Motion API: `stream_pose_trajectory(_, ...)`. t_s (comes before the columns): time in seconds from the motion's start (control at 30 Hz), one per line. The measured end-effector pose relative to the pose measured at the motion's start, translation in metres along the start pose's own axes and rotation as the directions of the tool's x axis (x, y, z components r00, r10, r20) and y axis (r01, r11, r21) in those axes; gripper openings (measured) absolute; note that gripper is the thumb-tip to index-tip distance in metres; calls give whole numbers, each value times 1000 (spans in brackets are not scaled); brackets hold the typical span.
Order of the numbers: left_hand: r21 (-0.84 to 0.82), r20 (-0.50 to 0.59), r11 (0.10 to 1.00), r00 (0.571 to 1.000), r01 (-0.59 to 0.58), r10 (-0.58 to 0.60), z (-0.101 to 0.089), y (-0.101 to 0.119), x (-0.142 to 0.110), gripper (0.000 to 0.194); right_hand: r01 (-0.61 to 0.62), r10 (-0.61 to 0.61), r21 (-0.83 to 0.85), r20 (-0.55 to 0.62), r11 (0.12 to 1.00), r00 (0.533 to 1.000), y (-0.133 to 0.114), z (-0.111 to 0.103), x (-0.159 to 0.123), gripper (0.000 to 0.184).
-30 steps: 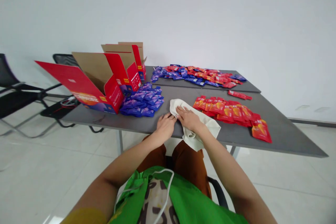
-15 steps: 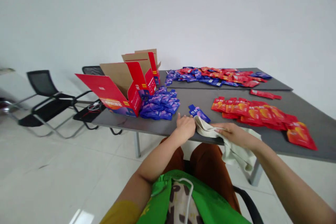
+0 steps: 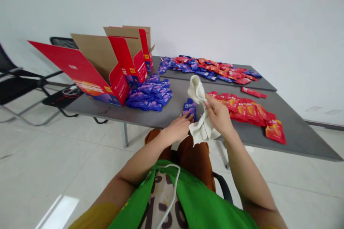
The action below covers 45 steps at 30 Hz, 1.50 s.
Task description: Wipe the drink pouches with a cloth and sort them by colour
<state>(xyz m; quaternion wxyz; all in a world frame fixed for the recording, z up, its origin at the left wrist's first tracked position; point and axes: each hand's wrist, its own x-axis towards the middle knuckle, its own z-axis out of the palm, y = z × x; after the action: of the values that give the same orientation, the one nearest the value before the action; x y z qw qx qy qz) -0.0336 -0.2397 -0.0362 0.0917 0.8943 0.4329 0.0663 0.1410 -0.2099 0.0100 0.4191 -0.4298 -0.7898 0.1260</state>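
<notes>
A single blue-purple pouch (image 3: 187, 106) lies flat near the table's front edge, its spout end pointing away from me. My left hand (image 3: 179, 126) rests on its lower part, fingers stretched out and spread. Bunched in my right hand (image 3: 218, 113) is a cream cloth (image 3: 205, 128), gripped between thumb and fingers. One end of the cloth stands up above the hand, and the rest hangs down close to my left fingertips. Right of that hand, red pouches (image 3: 251, 111) overlap in a row. On the left is a heap of blue pouches (image 3: 150, 94).
Open red cartons (image 3: 91, 73) stand along the table's left side. Mixed red and blue pouches (image 3: 209, 68) are piled at the back. One red pouch (image 3: 254, 92) lies apart at the right. Behind the cartons' side are black chairs (image 3: 18, 86).
My right hand has raised the cloth from the table edge and moved it nearer the blue pouch. My left hand has let go of the cloth and spread onto the pouch. The view has shifted.
</notes>
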Motion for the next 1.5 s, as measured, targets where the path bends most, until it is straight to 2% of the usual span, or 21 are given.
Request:
stream_pose_trajectory(0.03, -35, 35, 999, 999, -30, 31, -7, -9, -9, 47, 49, -45, -25, 140, 998, 989, 4, 10, -3, 38)
stream_pose_trajectory(0.1, -112, 93, 992, 994, -54, 65, -16, -24, -23, 49, 152, -136, -13, 389, 988, 911, 12, 27, -11, 39)
stream_pose_trajectory(0.17, -170, 109, 984, 991, -57, 76, -19, -30, -33, 53, 198, -187, 36, 530, 980, 827, 19, 39, -16, 41)
stream_pose_trajectory(0.2, -177, 93, 983, 993, -50, 67, -17, -30, -36, 55, 195, -187, 46, 554, 980, 811, 22, 43, -17, 43)
stream_pose_trajectory(0.27, -141, 40, 990, 999, -3, 9, -8, -23, -40, 60, 177, -166, 34, 563, 984, 810, 28, 49, -14, 45)
stream_pose_trajectory(0.33, -63, 19, 993, 995, 101, -100, 2, -13, -42, 61, 144, -112, -15, 551, 989, 827, 34, 54, -6, 42)
stream_pose_trajectory(0.43, 57, 80, 969, 967, 239, -243, 10, 0, -42, 58, 50, 29, -141, 509, 989, 861, 41, 66, 11, 38)
stream_pose_trajectory(0.53, 117, 87, 966, 967, 230, -240, 2, 8, -40, 55, -48, 153, -272, 382, 961, 911, 41, 69, 23, 36)
stream_pose_trajectory(0.6, 131, 56, 966, 971, 222, -230, -10, 12, -39, 53, -33, 126, -277, 326, 960, 937, 34, 62, 24, 36)
stream_pose_trajectory(0.67, 134, 58, 960, 966, 244, -254, -21, 16, -40, 50, 34, 35, -202, 326, 979, 945, 22, 49, 18, 37)
stream_pose_trajectory(0.77, 127, 98, 956, 956, 263, -276, -32, 18, -42, 47, 134, -105, -46, 401, 990, 910, 4, 32, 0, 40)
stream_pose_trajectory(0.87, 92, 86, 965, 964, 245, -253, -35, 15, -44, 43, 180, -190, 71, 529, 981, 827, -3, 29, -18, 40)
stream_pose_trajectory(0.97, 51, 55, 973, 972, 224, -227, -35, 11, -44, 38, 167, -201, 113, 603, 979, 772, 4, 35, -23, 37)
stream_pose_trajectory(1.07, 47, 54, 978, 977, 205, -208, -36, 10, -41, 38, 165, -203, 118, 614, 979, 763, 18, 44, -13, 36)
stream_pose_trajectory(1.17, 80, 82, 976, 975, 201, -207, -36, 11, -39, 42, 164, -177, 75, 591, 984, 787, 33, 54, 5, 34)
stream_pose_trajectory(1.33, 112, 123, 976, 972, 184, -198, -34, 12, -40, 45, 96, -12, -133, 525, 987, 851, 52, 65, 37, 35)
stream_pose_trajectory(1.43, 110, 129, 975, 970, 193, -206, -33, 11, -41, 48, 82, 31, -220, 463, 972, 886, 50, 58, 41, 35)
stream_pose_trajectory(1.5, 93, 139, 977, 969, 193, -204, -33, 11, -43, 52, 58, 70, -285, 416, 957, 907, 39, 46, 33, 37)
